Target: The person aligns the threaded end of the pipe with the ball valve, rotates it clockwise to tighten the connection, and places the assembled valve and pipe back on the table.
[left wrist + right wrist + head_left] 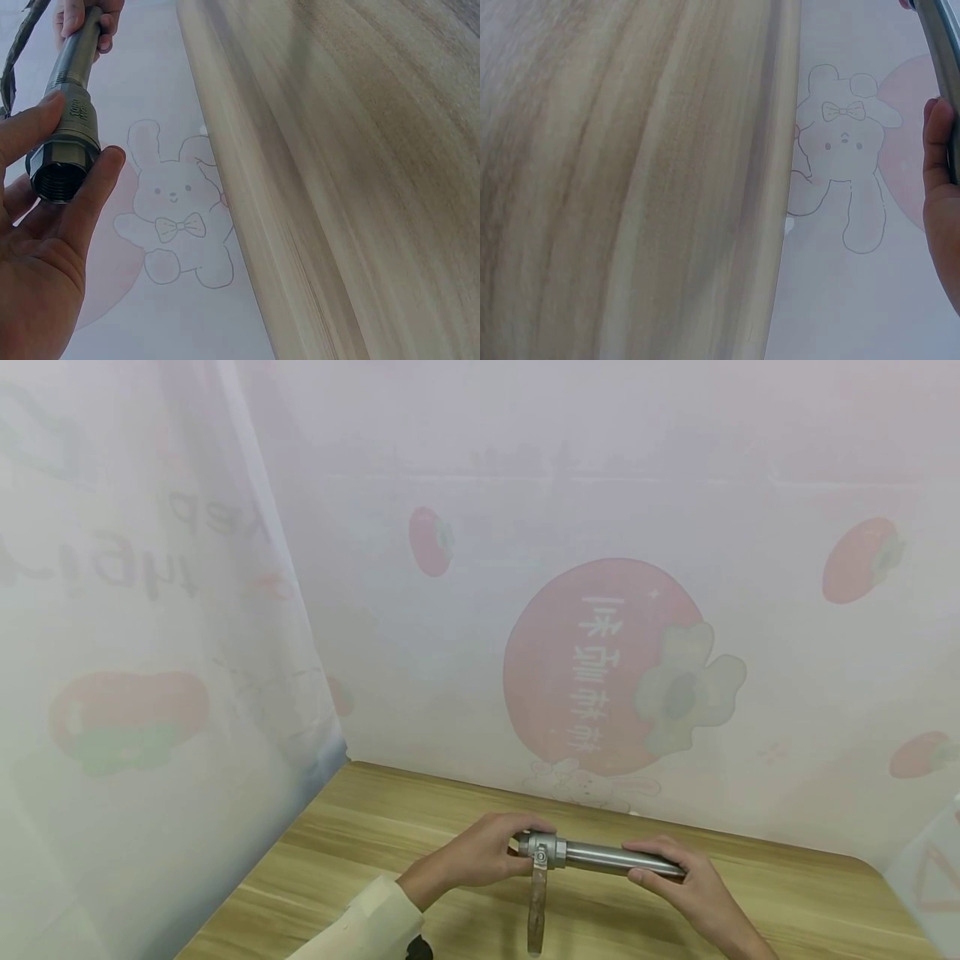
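A metal ball valve [546,850] with a long brownish lever handle [537,910] is held above the table, joined to a shiny steel pipe [600,856]. My left hand [487,853] grips the valve's left end between thumb and fingers. In the left wrist view the valve's open threaded end [61,180] faces the camera. Around the right part of the pipe, my right hand [686,881] holds with thumb and fingers. Only the edge of that hand [941,202] and a strip of pipe show in the right wrist view.
Below both hands lies a wood-grain table [360,827]. A pale curtain [420,652] with printed red fruit and a rabbit hangs behind its far edge, and another curtain [150,635] hangs at the left. A small black object [418,948] shows by the left sleeve.
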A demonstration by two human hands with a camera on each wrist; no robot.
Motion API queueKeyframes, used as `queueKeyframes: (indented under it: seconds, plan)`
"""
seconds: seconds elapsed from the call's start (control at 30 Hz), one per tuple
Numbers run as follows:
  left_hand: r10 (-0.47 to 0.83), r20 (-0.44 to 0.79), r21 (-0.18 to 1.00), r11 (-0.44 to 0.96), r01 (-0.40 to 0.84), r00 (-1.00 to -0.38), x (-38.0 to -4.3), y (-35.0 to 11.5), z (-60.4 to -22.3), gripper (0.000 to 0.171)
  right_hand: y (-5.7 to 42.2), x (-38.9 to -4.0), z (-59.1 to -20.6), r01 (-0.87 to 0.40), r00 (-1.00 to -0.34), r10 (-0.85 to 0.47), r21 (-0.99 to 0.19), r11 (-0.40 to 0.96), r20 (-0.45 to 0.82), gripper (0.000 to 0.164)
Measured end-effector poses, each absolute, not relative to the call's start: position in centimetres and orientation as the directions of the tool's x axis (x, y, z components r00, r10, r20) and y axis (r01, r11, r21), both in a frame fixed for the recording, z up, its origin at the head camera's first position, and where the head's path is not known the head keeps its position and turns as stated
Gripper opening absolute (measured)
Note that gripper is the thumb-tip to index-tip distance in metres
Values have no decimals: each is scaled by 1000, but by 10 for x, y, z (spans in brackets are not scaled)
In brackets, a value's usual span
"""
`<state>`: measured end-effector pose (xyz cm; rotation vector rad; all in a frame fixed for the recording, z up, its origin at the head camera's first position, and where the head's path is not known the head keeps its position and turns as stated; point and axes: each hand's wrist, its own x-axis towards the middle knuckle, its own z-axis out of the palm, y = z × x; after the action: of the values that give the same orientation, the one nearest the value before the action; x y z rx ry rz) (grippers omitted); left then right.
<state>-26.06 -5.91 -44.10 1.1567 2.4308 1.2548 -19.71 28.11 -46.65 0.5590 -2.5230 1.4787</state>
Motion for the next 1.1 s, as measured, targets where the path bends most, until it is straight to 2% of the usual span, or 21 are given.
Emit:
queueKeyframes:
  seconds: [0.57, 1.1]
  plan:
    - [705, 197, 746, 344, 570, -682, -260, -59, -443, 46, 280, -195, -466, -386, -921, -230, -811, 439, 314, 32]
    - [696, 189, 732, 370, 572, -693, -259, -58, -438, 49, 281, -195, -462, -300, -947, -232, -872, 387, 223, 34]
